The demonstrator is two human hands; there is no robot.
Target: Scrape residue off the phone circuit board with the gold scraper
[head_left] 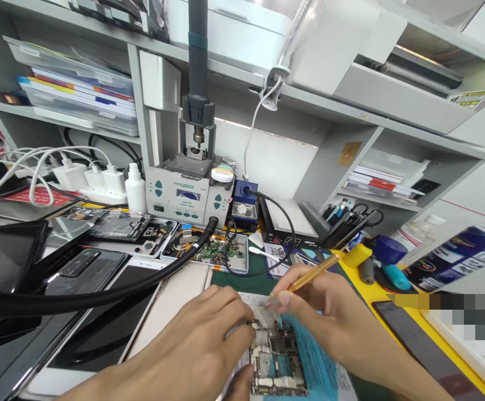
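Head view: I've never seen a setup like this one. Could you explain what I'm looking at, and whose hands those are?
There is no robot here. The single picture comes from a camera worn on a person's head, looking forward and down, so the two bare hands are the wearer's own.

The right hand grips a slender yellow tool like a pen; its tip is hard to make out. The left hand is at the left edge of a circuit board, its fingertips partly hidden. Blue-and-white material shows around the board.

To the left lies a white-framed phone, with a thick black hose crossing in front of it. Behind are a tray of small parts and a grey machine with buttons.
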